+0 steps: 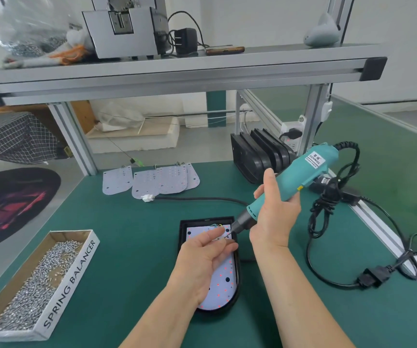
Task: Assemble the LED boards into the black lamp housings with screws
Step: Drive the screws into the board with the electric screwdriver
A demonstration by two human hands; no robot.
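LED board (223,280) is seated in a black housing (184,237) at near centre of the table (127,247). A screwdriver (300,177) is gripped in the right hand (275,214), fingers curled round its body, bit angled at the board's far end. What appears to be a screw (228,236) is pinched at the bit tip by the left hand (202,259). Driven screws cannot be made out. Judged early: spare boards (157,182) and empty housings (257,156) lie unassembled behind.

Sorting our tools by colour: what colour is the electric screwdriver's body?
The electric screwdriver is teal, dark grey at the nose; head view.
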